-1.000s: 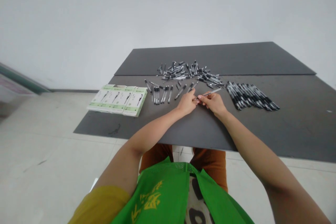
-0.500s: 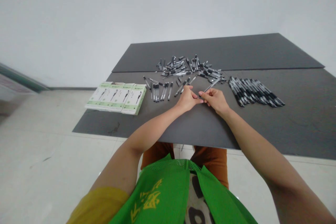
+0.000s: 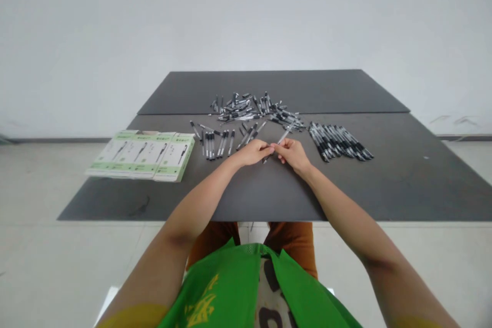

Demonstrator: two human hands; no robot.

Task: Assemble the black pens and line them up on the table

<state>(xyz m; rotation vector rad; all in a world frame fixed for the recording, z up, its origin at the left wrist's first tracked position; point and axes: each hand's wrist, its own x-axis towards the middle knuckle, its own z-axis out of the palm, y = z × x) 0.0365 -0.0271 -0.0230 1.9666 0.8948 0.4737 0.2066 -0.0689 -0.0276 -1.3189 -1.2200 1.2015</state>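
Note:
A clear pen (image 3: 285,133) slants between my hands over the dark table, its black end sticking out below the fingertips. My right hand (image 3: 294,155) is closed around its middle in a pinch. The thumb and fingers of my left hand (image 3: 254,152) press together on the same pen near its black end. Just beyond my left hand lie several pen barrels (image 3: 226,142) in a loose row. Behind both hands spreads a heap of pens and pen parts (image 3: 238,108). My fingers hide part of the held pen.
On the left of the table (image 3: 249,200) lie several white and green pen boxes (image 3: 140,156) side by side. A neat row of capped pens (image 3: 338,142) lies to the right of my hands. The table's near edge runs close to my body, and a white wall (image 3: 246,15) stands behind.
My view has turned, so the table and everything on it sit further left in the picture. Both hands stay on the pen, whose black end now shows below my fingers.

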